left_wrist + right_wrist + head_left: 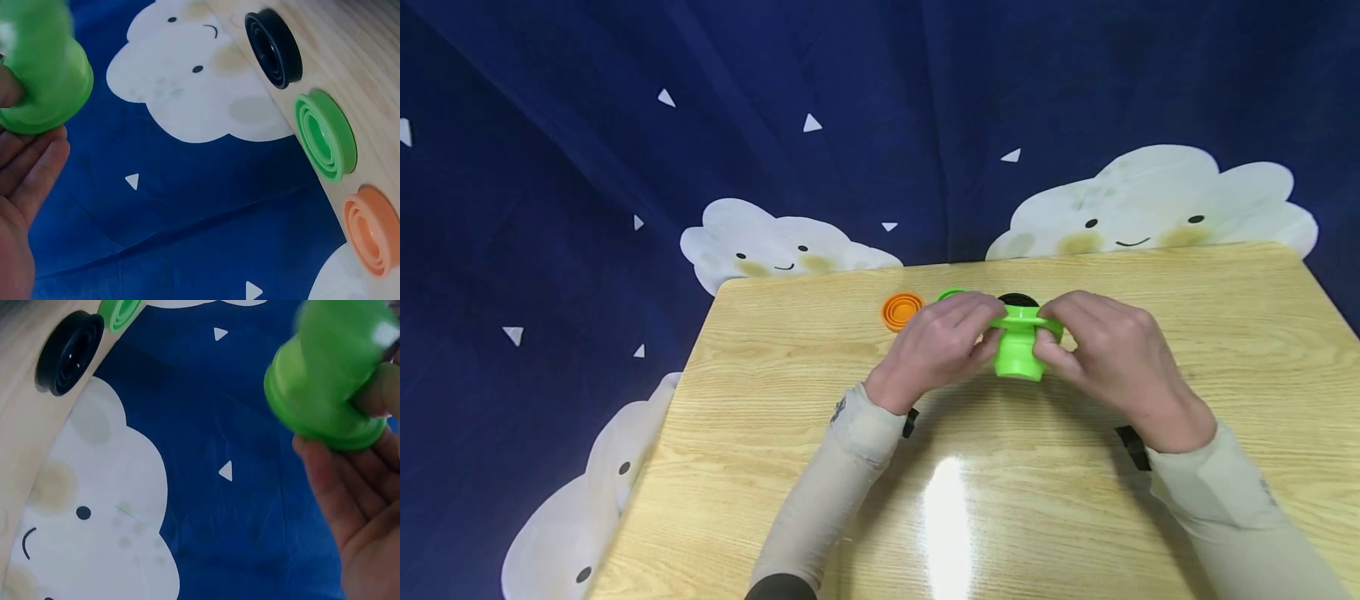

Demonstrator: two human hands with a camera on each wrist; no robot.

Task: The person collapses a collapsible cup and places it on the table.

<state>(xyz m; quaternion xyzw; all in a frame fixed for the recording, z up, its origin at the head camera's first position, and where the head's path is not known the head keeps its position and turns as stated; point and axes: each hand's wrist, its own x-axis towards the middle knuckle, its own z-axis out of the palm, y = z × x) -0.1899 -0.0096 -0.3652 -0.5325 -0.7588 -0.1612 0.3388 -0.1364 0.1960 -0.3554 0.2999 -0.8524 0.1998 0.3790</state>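
A bright green collapsible cup, stretched out to its stepped shape, is held up between both hands with its wide rim uppermost in the head view. My left hand pinches the rim from the left, thumb below and fingers over it. On the opposite side, my right hand grips the same rim between thumb and fingers. In the left wrist view the cup is partly cut off by the frame edge. The right wrist view shows the cup blurred, with fingers under its rim.
Three flattened collapsible cups stand in a row along the table's far edge: orange, green and black. The hands partly hide the green one in the head view. Behind the wooden table hangs a dark blue cloth with clouds.
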